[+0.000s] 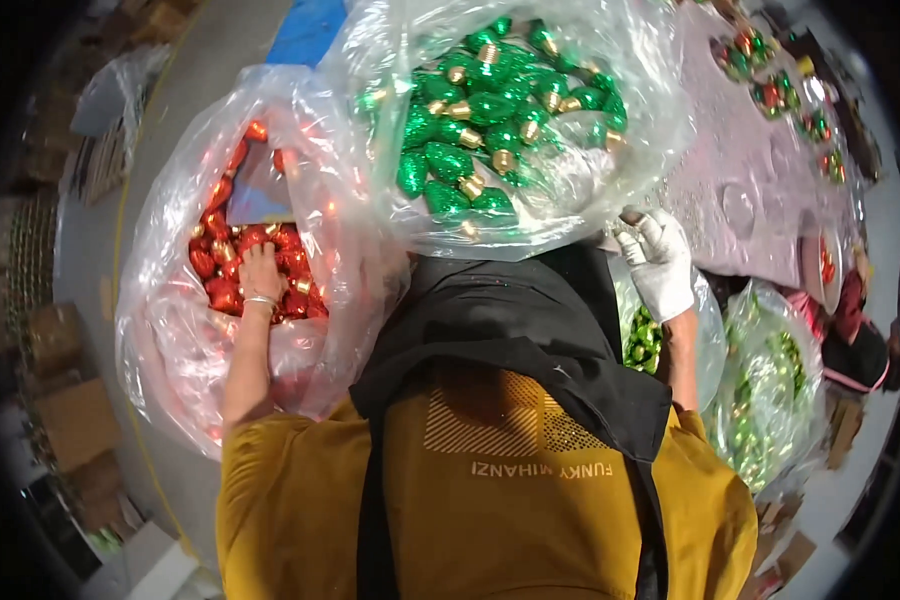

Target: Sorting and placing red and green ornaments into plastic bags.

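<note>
Fingers of the left hand are buried among red bulb ornaments in 1 clear bag, grip hidden; the gloved right hand is curled by the green-bulb bag, contents unclear; that slack bag could slump and spill ornaments.

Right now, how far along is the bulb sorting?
Done: some packs on the pink table already hold bulbs. In hand: left hand is down in the bag of red bulbs; gloved right hand is raised beside the bag of green bulbs. Left: both bags remain well filled.
</note>
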The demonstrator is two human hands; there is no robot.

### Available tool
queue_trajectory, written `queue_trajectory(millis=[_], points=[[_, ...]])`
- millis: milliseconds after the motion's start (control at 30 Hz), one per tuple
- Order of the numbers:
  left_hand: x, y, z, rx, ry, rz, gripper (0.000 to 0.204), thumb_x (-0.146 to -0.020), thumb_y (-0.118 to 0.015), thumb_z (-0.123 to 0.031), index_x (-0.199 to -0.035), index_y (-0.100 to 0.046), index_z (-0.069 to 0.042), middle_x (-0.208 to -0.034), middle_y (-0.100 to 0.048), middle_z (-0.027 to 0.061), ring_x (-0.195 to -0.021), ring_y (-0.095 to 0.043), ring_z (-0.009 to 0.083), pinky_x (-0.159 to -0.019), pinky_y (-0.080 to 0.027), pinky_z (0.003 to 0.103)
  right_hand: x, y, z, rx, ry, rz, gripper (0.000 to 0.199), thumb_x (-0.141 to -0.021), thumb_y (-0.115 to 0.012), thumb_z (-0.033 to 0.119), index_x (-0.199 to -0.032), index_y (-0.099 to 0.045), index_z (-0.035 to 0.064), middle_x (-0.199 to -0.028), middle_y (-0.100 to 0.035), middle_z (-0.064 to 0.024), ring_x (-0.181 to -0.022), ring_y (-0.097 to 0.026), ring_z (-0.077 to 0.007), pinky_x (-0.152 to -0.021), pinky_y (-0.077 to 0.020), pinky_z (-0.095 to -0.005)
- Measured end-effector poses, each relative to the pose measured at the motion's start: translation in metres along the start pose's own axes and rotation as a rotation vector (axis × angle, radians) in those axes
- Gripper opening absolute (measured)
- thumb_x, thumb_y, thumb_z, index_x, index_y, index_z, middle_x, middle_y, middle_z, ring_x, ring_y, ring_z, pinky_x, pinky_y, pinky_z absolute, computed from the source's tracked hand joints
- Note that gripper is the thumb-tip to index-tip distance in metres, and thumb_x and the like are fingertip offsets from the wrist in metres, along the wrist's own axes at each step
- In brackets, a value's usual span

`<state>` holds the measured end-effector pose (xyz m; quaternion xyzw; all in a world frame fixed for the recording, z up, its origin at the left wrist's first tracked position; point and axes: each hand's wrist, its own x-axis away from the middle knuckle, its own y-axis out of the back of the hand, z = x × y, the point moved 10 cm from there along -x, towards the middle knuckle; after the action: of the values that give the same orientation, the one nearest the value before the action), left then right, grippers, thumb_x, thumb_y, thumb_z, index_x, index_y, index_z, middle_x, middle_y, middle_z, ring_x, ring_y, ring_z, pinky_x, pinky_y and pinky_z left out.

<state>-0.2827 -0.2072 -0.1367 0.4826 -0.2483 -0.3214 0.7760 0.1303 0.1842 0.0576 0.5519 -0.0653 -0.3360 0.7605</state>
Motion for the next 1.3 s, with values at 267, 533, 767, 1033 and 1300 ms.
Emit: queue_trajectory(millis=[267, 533, 767, 1033, 1300], points=[[-0.033, 0.211, -0.051, 0.788, -0.138, -0.533, 0.025, -0.076, -0.054, 0.0, -0.101, -0.057, -0.001, -0.094, -0.056, 0.0177, -0.091, -0.056, 0.0348, -0.079, -0.046, 0.041, 0.177, -0.028, -0.229, -0.274, -0.901, 0.076, 0.018, -0.088, -0.061, 0.018, -0.099, -0.067, 0.0046, -0.082, -0.068, -0.0096, -0.073, -0.062, -0.0203, -0.076, -0.0487, -0.0315], [-0.011, 0.099, -0.045, 0.724, 0.279, -0.313, 0.027, -0.09, -0.05, -0.019, -0.109, -0.053, 0.0, -0.112, -0.056, 0.0257, -0.103, -0.056, 0.0388, -0.086, -0.046, 0.043, 0.309, -0.152, -0.243, -0.367, -0.943, 0.295, 0.024, -0.089, -0.061, 0.021, -0.098, -0.067, -0.0015, -0.082, -0.069, -0.011, -0.073, -0.061, -0.0159, -0.07, -0.0483, -0.0312], [-0.009, -0.078, -0.04, 0.902, -0.061, 0.107, 0.049, -0.08, -0.057, -0.021, -0.123, -0.053, 0.002, -0.104, -0.065, 0.0236, -0.094, -0.064, 0.0369, -0.08, -0.049, 0.043, 0.336, -0.174, -0.299, -0.067, -1.047, 0.148, 0.041, -0.084, -0.059, 0.039, -0.098, -0.067, 0.0014, -0.092, -0.068, -0.0211, -0.087, -0.065, -0.0349, -0.079, -0.0489, -0.0398], [0.103, -0.055, -0.021, 0.837, -0.566, 0.388, 0.049, -0.078, -0.06, -0.019, -0.121, -0.053, 0.002, -0.102, -0.066, 0.0217, -0.092, -0.065, 0.0344, -0.079, -0.049, 0.042, 0.619, -0.389, -0.319, -0.093, -1.172, 0.605, 0.033, -0.082, -0.054, 0.033, -0.098, -0.069, 0.0072, -0.099, -0.066, -0.0188, -0.094, -0.064, -0.0337, -0.079, -0.0496, -0.0401], [0.017, 0.019, -0.081, 0.646, -0.206, 0.431, 0.049, -0.075, -0.062, -0.017, -0.119, -0.053, 0.003, -0.1, -0.067, 0.0197, -0.089, -0.066, 0.0319, -0.077, -0.05, 0.041, 0.495, -0.4, -0.245, -0.156, -0.991, 0.996, 0.054, -0.089, -0.043, 0.051, -0.111, -0.065, 0.007, -0.113, -0.061, -0.0228, -0.103, -0.061, -0.0356, -0.09, -0.0473, -0.0431]])
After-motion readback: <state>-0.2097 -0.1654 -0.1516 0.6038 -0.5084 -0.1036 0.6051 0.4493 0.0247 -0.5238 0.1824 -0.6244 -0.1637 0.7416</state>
